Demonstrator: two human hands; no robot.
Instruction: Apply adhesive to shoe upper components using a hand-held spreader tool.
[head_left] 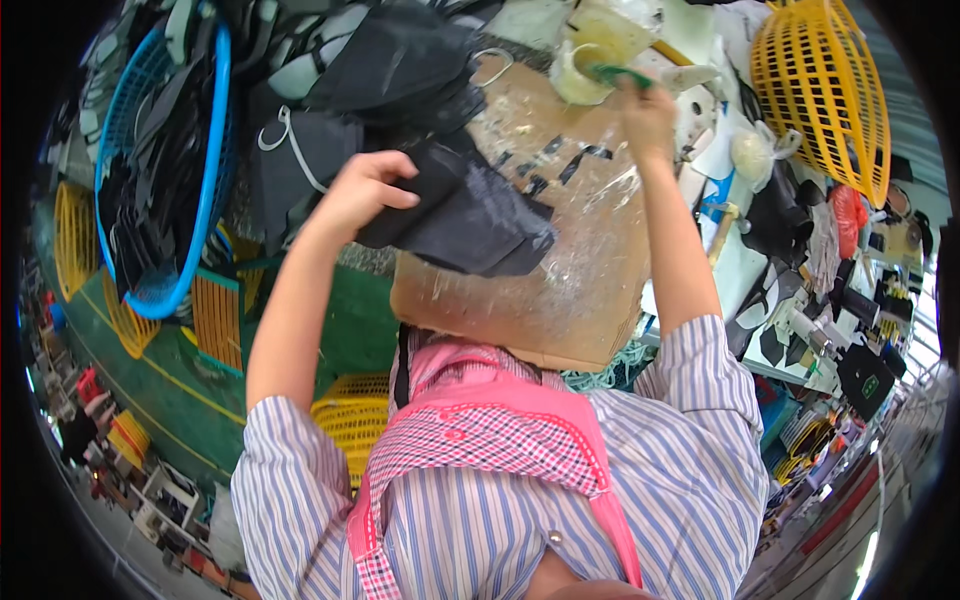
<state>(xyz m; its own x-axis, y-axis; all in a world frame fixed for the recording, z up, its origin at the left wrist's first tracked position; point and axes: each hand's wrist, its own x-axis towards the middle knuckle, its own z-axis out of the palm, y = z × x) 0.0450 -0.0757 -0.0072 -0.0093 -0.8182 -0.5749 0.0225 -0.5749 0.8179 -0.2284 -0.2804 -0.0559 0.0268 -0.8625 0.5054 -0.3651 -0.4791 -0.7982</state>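
Several dark sheet pieces (pixel 480 225) overlap on the left half of a stained cardboard sheet (pixel 560 290). My left hand (pixel 372 192) is at their left edge, thumb and forefinger apart, touching the top piece. Whitish smears mark the pieces' right side. At the far right of the cardboard, my right hand (pixel 648 108) is closed round a green-handled brush (pixel 625 77). The brush points into a pale, glue-crusted pot (pixel 578 80); its bristles cannot be made out.
A stack of dark pieces (pixel 395 65) lies beyond my left hand, near a white cord loop (pixel 288 140). On the left stands a blue basket (pixel 215 150) full of dark pieces. A yellow basket (pixel 825 90) leans at the far right. A knotted plastic bag (pixel 755 155) lies below it.
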